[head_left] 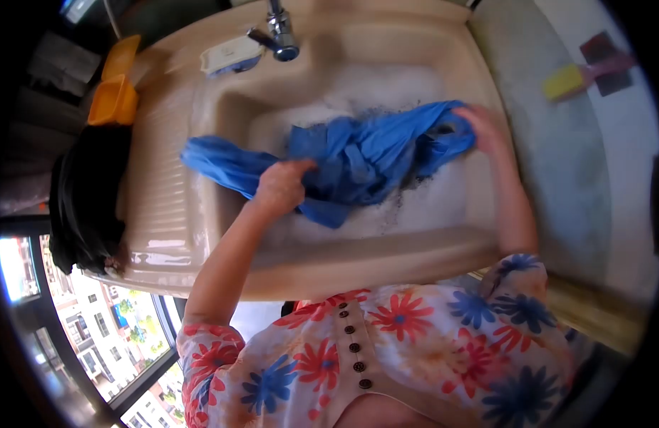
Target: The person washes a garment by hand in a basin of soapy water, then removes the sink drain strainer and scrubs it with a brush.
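Observation:
A wet blue garment (358,153), bunched and twisted, stretches across the sink basin (329,250) over foamy water. My left hand (281,187) is closed on the cloth left of its middle, and one end of it hangs over the basin's left edge. At the right side, my right hand (480,128) grips the other end, its fingers partly hidden behind the fabric. Around the garment lies white suds (436,200) with dark specks. The garment's exact kind cannot be made out from its folds.
A chrome tap (281,39) stands at the back of the basin, beside a soap dish (232,55). Left of it are a ribbed drainboard (162,192), an orange container (114,100) and black cloth (90,196). A yellow-and-pink brush-like object (575,78) lies at the right.

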{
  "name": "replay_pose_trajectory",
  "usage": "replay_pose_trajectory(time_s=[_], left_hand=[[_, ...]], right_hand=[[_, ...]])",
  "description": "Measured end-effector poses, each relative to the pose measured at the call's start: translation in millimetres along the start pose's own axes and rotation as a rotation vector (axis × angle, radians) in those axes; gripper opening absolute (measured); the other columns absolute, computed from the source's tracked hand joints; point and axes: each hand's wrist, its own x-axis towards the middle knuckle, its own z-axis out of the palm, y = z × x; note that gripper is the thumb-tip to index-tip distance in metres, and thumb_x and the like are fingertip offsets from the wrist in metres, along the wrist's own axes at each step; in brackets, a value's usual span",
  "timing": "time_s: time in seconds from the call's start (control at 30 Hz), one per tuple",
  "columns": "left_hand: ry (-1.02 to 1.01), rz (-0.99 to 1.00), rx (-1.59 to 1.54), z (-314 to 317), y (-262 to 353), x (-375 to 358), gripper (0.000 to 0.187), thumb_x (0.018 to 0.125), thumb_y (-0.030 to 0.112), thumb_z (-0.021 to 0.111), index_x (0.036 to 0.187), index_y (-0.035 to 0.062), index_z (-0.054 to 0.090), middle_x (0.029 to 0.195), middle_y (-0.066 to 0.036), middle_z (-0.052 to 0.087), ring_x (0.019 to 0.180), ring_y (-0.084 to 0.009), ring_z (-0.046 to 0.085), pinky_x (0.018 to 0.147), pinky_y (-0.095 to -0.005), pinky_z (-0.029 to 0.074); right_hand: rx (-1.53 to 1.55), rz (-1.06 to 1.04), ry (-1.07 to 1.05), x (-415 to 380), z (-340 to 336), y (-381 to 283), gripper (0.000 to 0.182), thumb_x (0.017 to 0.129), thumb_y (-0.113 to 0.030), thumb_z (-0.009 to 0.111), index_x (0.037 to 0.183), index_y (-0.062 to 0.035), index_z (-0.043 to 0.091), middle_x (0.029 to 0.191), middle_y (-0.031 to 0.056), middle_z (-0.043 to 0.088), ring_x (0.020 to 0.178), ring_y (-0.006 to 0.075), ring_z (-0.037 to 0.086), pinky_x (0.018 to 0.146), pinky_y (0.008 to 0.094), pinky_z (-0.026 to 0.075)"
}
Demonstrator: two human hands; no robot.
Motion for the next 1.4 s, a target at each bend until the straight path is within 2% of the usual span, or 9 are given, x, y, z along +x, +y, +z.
replay_pose_trajectory(time_s=[0.17, 0.23, 0.4, 0.57, 0.7, 0.87, 0.97, 1.23, 1.4], left_hand=[[-0.341, 0.014, 0.259, 33, -14, 61, 0.042, 0.067, 0.008, 0.053, 0.108, 0.0194, 0.056, 0.102, -0.014, 0.058, 0.094, -0.0296, 0.055, 0.08, -0.0378, 0.045], [-0.218, -0.073, 0.219, 8, 47, 68, 0.043, 0.07, 0.015, 0.055, 0.112, 0.019, 0.054, 0.113, -0.013, 0.053, 0.099, -0.0301, 0.052, 0.085, -0.0379, 0.043], [0.288, 0.189, 0.238, 98, 56, 97, 0.046, 0.071, 0.027, 0.061, 0.114, 0.0114, 0.053, 0.098, -0.014, 0.06, 0.095, -0.0349, 0.054, 0.088, -0.0406, 0.041], [-0.082, -0.162, -0.979, 107, -30, 125, 0.048, 0.073, 0.03, 0.062, 0.111, 0.0036, 0.051, 0.098, -0.012, 0.06, 0.09, -0.028, 0.057, 0.085, -0.0364, 0.044], [-0.242, -0.473, -1.863, 72, 8, 112, 0.045, 0.075, 0.029, 0.061, 0.107, -0.0003, 0.052, 0.098, -0.009, 0.06, 0.087, -0.0217, 0.059, 0.08, -0.034, 0.047], [-0.136, -0.303, -1.949, 103, -21, 103, 0.035, 0.08, 0.028, 0.054, 0.105, 0.0027, 0.054, 0.102, -0.009, 0.058, 0.088, -0.0189, 0.056, 0.078, -0.0322, 0.046], [-0.09, -0.175, -1.976, 107, -16, 99, 0.03, 0.082, 0.023, 0.05, 0.104, 0.0033, 0.056, 0.102, -0.009, 0.058, 0.087, -0.0161, 0.055, 0.075, -0.0305, 0.046], [-0.014, -0.19, 0.018, 6, -94, 76, 0.032, 0.07, 0.019, 0.06, 0.098, 0.0045, 0.06, 0.093, -0.017, 0.062, 0.09, -0.031, 0.058, 0.08, -0.035, 0.045], [0.005, 0.152, -0.035, 46, -21, 100, 0.048, 0.063, 0.015, 0.062, 0.109, 0.0052, 0.053, 0.107, -0.02, 0.055, 0.099, -0.0326, 0.054, 0.085, -0.0339, 0.042]], right_hand=[[-0.987, -0.257, 0.321, 67, 49, 148, 0.038, 0.077, -0.032, 0.057, 0.103, -0.004, 0.058, 0.095, 0.0128, 0.062, 0.086, 0.025, 0.06, 0.069, 0.0367, 0.046], [-0.821, 0.221, -0.029, 102, 80, 184, 0.049, 0.08, -0.042, 0.049, 0.111, -0.0046, 0.054, 0.114, 0.0147, 0.054, 0.097, 0.0321, 0.056, 0.081, 0.0418, 0.042], [-1.111, -0.003, -0.086, 31, 88, 95, 0.049, 0.081, -0.045, 0.043, 0.108, -0.0064, 0.057, 0.109, 0.0128, 0.058, 0.093, 0.0298, 0.058, 0.079, 0.0395, 0.044], [-0.623, 0.35, 0.062, 44, 76, 62, 0.033, 0.076, -0.029, 0.057, 0.091, 0.0003, 0.062, 0.087, 0.0086, 0.064, 0.071, 0.0224, 0.061, 0.055, 0.0311, 0.048], [-0.665, -0.103, -0.02, 41, 158, 84, 0.024, 0.069, -0.026, 0.062, 0.08, -0.0046, 0.06, 0.087, 0.0137, 0.061, 0.076, 0.0301, 0.06, 0.062, 0.0369, 0.047], [-0.717, -0.961, 0.09, -12, 241, 51, 0.017, 0.069, -0.026, 0.06, 0.07, -0.0097, 0.056, 0.081, 0.0122, 0.056, 0.071, 0.0313, 0.057, 0.06, 0.0408, 0.044], [-0.693, -0.546, 0.06, 83, 214, 104, 0.034, 0.08, -0.039, 0.047, 0.072, -0.0094, 0.061, 0.074, 0.0168, 0.06, 0.073, 0.0322, 0.058, 0.063, 0.0409, 0.045], [-0.456, -0.299, -0.049, 80, 95, 82, 0.062, 0.067, -0.039, 0.07, 0.111, -0.0012, 0.05, 0.106, 0.0182, 0.055, 0.099, 0.0287, 0.053, 0.085, 0.0326, 0.041], [-0.978, -0.193, -0.54, 44, 155, 112, 0.069, 0.058, -0.032, 0.073, 0.113, 0.0, 0.047, 0.102, 0.0215, 0.056, 0.09, 0.0309, 0.055, 0.08, 0.0329, 0.044]])
